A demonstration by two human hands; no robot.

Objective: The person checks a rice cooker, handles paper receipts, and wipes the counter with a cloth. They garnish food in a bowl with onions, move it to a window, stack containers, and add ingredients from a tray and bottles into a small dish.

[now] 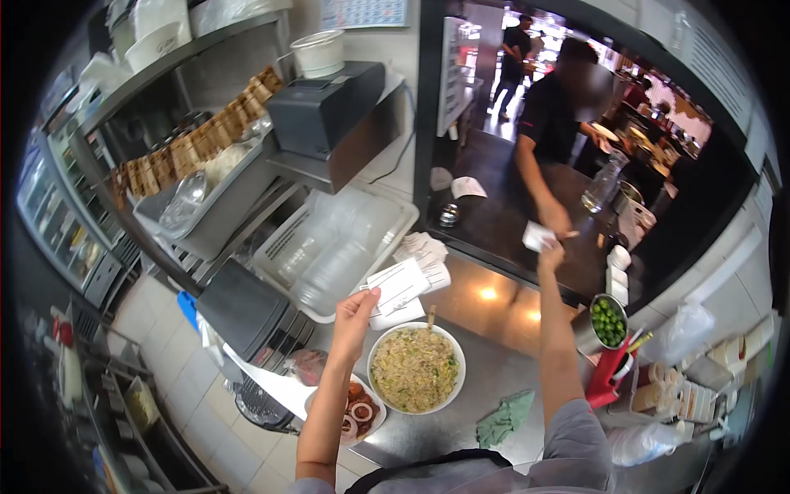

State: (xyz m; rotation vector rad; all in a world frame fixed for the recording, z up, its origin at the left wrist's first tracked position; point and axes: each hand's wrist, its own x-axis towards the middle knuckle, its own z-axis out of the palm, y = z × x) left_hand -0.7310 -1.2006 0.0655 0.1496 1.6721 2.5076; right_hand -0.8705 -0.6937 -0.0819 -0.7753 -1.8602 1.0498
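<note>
My left hand pinches printed paper order slips above the steel counter. More slips lie just beyond them. Below is a white bowl filled with fried rice, a stick-like handle at its far edge. Beside my left forearm, partly hidden, sits a dish of reddish food with onion rings. My right hand reaches through the pass window, fingers closed at a small white paper slip. A co-worker's hand meets it there; the exact grip is blurred.
A basket of clear plastic containers stands at left, below a black printer. A green cloth lies on the counter. At right are a metal pot of green limes and a red holder. A bottle stands on the dark ledge.
</note>
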